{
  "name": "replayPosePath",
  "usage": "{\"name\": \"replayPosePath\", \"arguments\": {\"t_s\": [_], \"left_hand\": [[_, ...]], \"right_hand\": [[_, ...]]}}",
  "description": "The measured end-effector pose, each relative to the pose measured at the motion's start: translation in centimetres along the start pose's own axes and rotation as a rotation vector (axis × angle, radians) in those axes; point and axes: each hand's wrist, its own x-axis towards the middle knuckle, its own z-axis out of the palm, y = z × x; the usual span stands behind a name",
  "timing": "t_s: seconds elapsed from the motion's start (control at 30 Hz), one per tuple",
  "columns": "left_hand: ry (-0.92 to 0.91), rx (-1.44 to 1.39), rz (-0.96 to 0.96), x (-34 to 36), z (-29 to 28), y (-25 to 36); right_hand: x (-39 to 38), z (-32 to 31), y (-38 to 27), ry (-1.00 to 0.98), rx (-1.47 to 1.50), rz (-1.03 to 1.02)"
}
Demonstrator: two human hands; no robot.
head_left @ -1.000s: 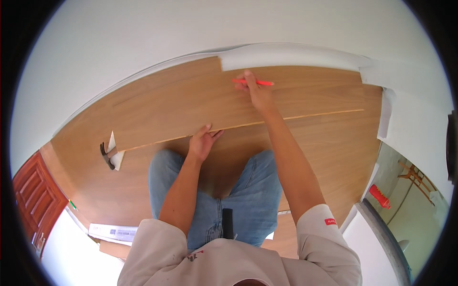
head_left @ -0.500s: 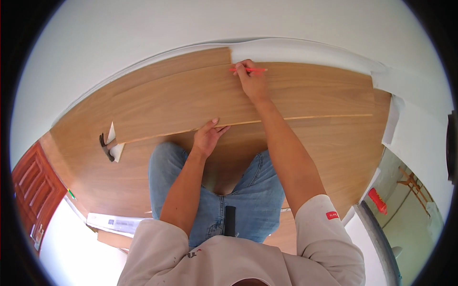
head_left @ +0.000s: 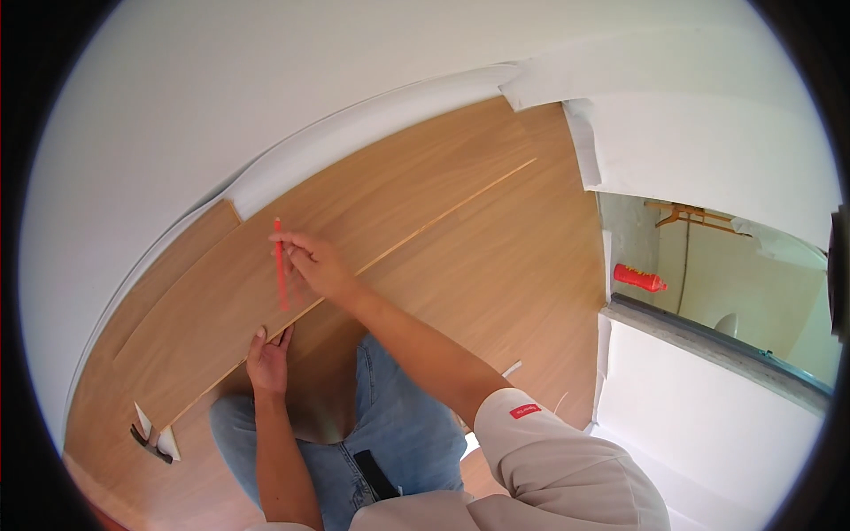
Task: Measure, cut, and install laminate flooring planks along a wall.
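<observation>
A long wood-look floor plank (head_left: 390, 199) lies slanting across the laid floor in front of me. My left hand (head_left: 269, 365) grips its near edge, thumb on top and fingers partly hidden beneath. My right hand (head_left: 317, 265) is above the plank, closed around a red pencil (head_left: 281, 265) that points roughly up and down in the picture. The pencil's lower end is blurred. Beyond the plank, a shorter board (head_left: 199, 239) runs along the wall and its end shows to the left of the pencil.
A hammer (head_left: 152, 445) rests by the plank's left end, beside white triangular scraps (head_left: 168, 442). White underlay (head_left: 372, 133) shows along the wall. At the right, a red bottle (head_left: 639, 279) is near a doorway with a dark sill (head_left: 708, 332). My knees are close to the plank.
My view has turned to the right, so the plank now slants. The right hand has drawn back from the shorter board's end, and the pencil has swung from level to upright in the picture.
</observation>
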Motion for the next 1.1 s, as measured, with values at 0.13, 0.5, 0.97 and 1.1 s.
{"name": "replayPosePath", "arguments": {"t_s": [0.13,0.5,0.97,1.1], "left_hand": [[0.023,-0.043,0.015,-0.4,0.1,0.7],[0.003,-0.038,-0.042,-0.2,-0.9,0.6],[0.026,-0.013,-0.035,0.1,-0.3,0.5],[0.013,-0.015,-0.037,0.0,-0.1,0.4]], "right_hand": [[2.1,0.4,1.4,-0.013,-0.161,-0.136],[6.0,4.0,1.7,0.024,-0.289,-0.207],[7.2,4.7,2.1,0.142,-0.615,-0.331],[7.0,4.5,2.1,0.158,-0.655,-0.405]]}}
